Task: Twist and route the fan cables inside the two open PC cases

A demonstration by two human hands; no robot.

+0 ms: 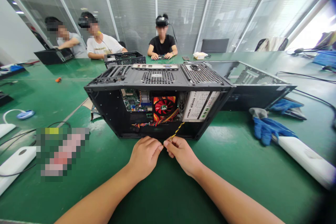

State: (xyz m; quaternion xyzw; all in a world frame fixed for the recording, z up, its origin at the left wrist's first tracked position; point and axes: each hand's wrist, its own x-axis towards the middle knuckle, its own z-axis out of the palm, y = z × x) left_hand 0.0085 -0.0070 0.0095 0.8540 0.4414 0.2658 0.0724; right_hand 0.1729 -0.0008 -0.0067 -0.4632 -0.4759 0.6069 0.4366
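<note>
A black computer case point(110, 112) lies on the green table with its open side facing me. Inside it show a red fan point(164, 107), a circuit board point(132, 101), a bundle of coloured wires point(147, 124) and a power supply point(201, 106) with a white label. A twisted yellow and black cable point(177, 129) comes out over the near edge of the case. My left hand point(145, 157) pinches its end, and my right hand point(181, 152) pinches it just beside, the fingertips almost touching.
Another open case point(262, 92) stands behind at the right. Blue gloves point(265, 127) and a white power strip point(307, 157) lie right. Cables and white strips point(18, 164) lie left. Three people sit across the green table point(220, 182).
</note>
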